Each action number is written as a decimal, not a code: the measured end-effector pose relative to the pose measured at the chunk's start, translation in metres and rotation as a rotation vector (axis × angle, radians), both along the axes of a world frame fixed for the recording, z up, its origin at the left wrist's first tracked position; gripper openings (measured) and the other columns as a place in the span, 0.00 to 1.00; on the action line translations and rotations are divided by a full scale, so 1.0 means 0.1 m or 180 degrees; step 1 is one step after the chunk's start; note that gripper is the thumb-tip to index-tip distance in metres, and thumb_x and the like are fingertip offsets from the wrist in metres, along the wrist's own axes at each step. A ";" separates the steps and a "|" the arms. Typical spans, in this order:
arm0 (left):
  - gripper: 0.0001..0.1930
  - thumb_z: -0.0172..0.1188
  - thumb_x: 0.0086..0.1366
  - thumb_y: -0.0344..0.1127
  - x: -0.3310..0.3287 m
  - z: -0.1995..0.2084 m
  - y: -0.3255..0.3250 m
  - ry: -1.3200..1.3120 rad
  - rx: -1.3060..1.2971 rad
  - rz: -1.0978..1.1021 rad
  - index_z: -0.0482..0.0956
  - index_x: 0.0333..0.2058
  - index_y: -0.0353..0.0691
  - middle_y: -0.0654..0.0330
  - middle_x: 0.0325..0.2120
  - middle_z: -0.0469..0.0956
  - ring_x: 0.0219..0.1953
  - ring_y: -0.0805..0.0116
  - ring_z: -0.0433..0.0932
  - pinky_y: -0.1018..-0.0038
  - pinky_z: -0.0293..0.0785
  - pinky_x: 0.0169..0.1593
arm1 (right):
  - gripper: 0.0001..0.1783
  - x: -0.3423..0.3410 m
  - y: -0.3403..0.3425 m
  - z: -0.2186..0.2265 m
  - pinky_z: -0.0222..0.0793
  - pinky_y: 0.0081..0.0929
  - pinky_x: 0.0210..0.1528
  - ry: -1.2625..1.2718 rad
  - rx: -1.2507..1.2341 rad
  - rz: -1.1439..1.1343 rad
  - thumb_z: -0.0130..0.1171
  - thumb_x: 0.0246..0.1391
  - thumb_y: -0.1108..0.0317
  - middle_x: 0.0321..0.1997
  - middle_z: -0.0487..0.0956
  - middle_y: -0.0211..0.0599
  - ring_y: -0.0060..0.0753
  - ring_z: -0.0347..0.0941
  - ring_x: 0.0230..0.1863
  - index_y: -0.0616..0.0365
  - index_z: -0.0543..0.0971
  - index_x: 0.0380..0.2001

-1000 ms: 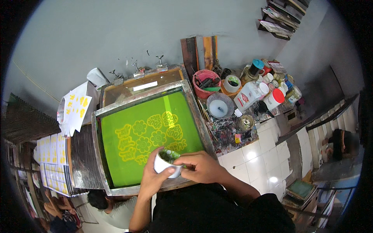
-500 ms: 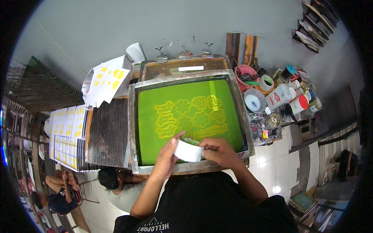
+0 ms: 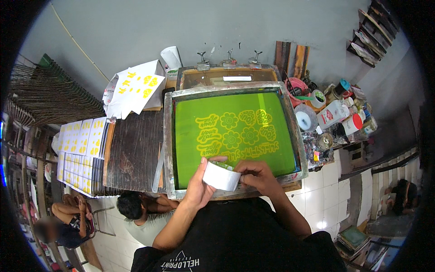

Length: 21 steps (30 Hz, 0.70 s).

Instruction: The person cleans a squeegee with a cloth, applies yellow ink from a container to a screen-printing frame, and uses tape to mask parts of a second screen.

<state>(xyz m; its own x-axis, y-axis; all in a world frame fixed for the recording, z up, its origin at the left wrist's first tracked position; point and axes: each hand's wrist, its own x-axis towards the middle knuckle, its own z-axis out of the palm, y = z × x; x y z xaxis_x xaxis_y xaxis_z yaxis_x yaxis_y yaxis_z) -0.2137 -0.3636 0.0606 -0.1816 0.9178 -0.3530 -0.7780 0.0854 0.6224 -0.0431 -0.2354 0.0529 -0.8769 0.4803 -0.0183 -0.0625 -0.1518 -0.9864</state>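
Observation:
A roll of white tape [image 3: 221, 177] is held over the near edge of a screen-printing frame [image 3: 169, 136]. My left hand [image 3: 199, 186] wraps round the roll's left side, fingers behind it. The bent fingers of my right hand [image 3: 257, 176] pinch at the roll's right edge; whether they hold the tape's loose end I cannot make out. Beneath both hands lies the frame's green mesh [image 3: 190, 167], which carries yellowish flower and lettering shapes. Part of the lowest row of shapes is hidden by my hands and the roll.
Printed sheets [image 3: 82, 136] with yellow shapes are stacked at the left, beside a dark board [image 3: 131, 154]. Bottles, jars and a pink bowl [image 3: 297, 85] crowd the right side. Hinge clamps [image 3: 229, 58] stand behind the frame. A person [image 3: 140, 217] sits close by at the lower left.
The view has shifted, so the frame and table appear farther right. Both hands still grip the tape roll, which shows slightly more of its outer side now.

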 end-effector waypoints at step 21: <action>0.29 0.38 0.78 0.52 0.13 -0.32 -0.15 -0.0181 0.0151 -0.0199 0.64 0.65 0.34 0.50 0.52 0.76 0.53 0.64 0.77 0.67 0.74 0.58 | 0.11 0.08 0.12 0.03 0.71 0.28 0.42 0.0175 0.0317 0.0629 0.61 0.49 0.70 0.37 0.81 0.39 0.29 0.77 0.39 0.65 0.82 0.35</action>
